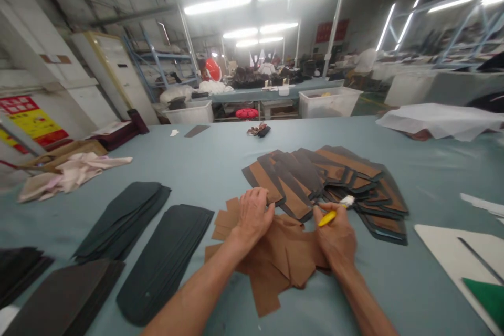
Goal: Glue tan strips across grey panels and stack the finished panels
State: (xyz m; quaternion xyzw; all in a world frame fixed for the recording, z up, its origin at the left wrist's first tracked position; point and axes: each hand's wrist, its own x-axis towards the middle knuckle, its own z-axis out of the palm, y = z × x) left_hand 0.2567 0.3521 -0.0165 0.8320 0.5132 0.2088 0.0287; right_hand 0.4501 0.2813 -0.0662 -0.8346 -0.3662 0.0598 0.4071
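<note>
Maybe watch the white tip of your yellow tool [327, 218]: it's right by the fanned pieces [301, 168], so a small bump of your right hand [339, 241] could smear them, if the tip's wet (can't tell). Brown pieces [275, 252] lie loose in a messy pile on the counter [212, 163], so a tug could make them slide or fold, esp. w/ your R arm over one edge. They sit under and between your hands, w/ the fan just past your fingertips. R fingers are closed round the tool; L hand [252, 215] has bent fingers on the pile, but can't tell how open, or if they pinch any.
</note>
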